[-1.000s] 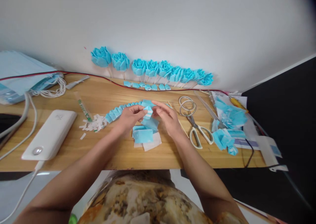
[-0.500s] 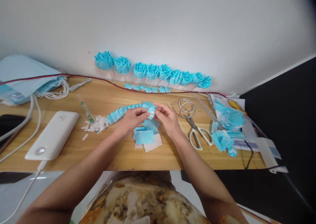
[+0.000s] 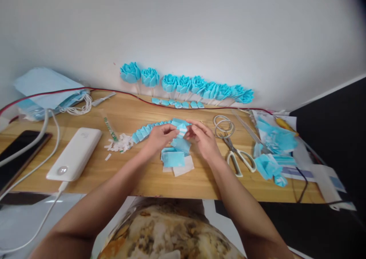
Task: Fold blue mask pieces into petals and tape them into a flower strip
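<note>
My left hand [image 3: 161, 138] pinches a small folded blue fabric piece [image 3: 182, 129] with white strips on its face, between thumb and fingertips. Close by on its right, my right hand [image 3: 206, 140] has bent fingers with the thumb drawn in against them; whatever is between them is too small to make out. A row of overlapping folded blue pieces [image 3: 143, 131] runs leftward behind my left hand. Below both hands lie flat blue rectangles [image 3: 174, 159] and a whitish rectangle [image 3: 184, 166] on the wooden table [image 3: 143, 183].
Blue fabric roses [image 3: 183, 84] lean along the wall. White scraps [image 3: 121, 143] lie left, near a white power bank [image 3: 74, 152] and phone [image 3: 21, 156]. To the right are scissors [image 3: 241, 158], tape rings [image 3: 223, 126] and crumpled blue fabric [image 3: 276, 137]. Blue sheets [image 3: 47, 87] stand far left.
My right thumb has moved off the folded blue piece, to its right. My left hand still holds the piece. The whole view has shifted, so everything appears farther right.
</note>
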The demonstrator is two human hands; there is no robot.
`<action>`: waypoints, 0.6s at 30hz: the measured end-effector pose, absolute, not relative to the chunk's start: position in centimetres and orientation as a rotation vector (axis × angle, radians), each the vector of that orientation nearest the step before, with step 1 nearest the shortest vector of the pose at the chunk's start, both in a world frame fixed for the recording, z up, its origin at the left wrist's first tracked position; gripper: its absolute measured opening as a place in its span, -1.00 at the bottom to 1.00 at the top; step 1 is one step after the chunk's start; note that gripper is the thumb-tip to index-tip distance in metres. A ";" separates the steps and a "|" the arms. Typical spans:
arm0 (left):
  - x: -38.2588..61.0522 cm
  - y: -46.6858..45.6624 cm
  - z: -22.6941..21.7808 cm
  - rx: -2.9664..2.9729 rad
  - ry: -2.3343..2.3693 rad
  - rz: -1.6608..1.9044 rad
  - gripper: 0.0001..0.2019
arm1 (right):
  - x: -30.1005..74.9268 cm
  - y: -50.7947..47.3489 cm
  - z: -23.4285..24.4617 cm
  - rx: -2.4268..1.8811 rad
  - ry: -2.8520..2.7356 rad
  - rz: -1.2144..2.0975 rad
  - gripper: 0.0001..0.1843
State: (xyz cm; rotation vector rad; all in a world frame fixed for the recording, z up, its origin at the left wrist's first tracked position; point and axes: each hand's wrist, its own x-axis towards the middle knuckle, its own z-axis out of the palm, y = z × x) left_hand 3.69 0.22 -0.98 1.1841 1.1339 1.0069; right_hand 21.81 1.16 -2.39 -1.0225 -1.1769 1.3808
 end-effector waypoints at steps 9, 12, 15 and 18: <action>2.6 0.6 -0.5 1.400 1.207 1.025 -0.61 | 22.5 1.8 -2.2 -1.043 -1.245 1.276 -0.60; -0.3 0.8 2.0 1.619 1.423 1.136 -0.52 | 24.5 3.1 -2.1 -1.087 -1.192 1.154 -0.63; -3.8 0.8 3.8 1.952 1.569 0.966 -0.58 | 27.0 3.8 -2.1 -1.286 -1.338 0.977 -0.70; -6.4 0.7 3.9 2.162 1.739 0.653 -0.58 | 28.8 3.5 -1.8 -1.565 -1.785 0.722 -0.73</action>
